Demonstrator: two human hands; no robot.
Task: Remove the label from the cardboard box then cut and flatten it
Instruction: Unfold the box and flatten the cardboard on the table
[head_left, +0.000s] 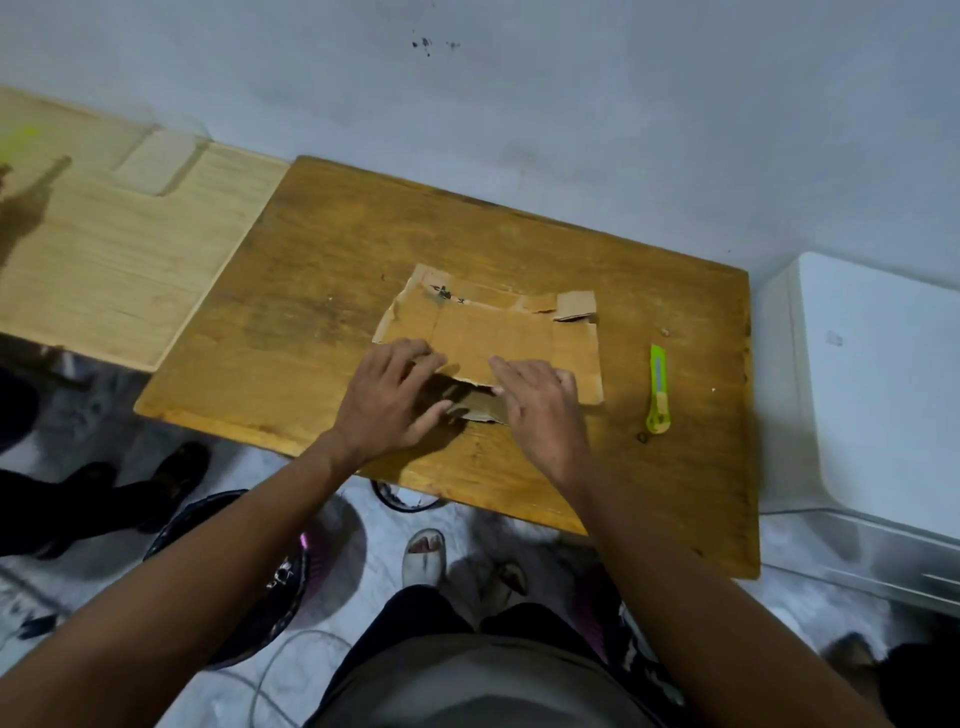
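A brown cardboard box (493, 338), cut open, lies spread nearly flat on the dark wooden table (322, 270). Black marks show near its far left corner. My left hand (389, 400) rests on the cardboard's near left edge, fingers spread, thumb against a small raised flap (483, 408). My right hand (540, 400) presses flat on the near right part, fingers pointing left over the same flap. A green utility knife (658, 389) lies on the table to the right of the cardboard, apart from both hands. No label is visible.
A lighter wooden board (119, 254) adjoins the table on the left. A white appliance (872, 395) stands at the right. The wall (519, 104) runs close behind. Below the table edge are feet, sandals, cables and a dark round object on the floor.
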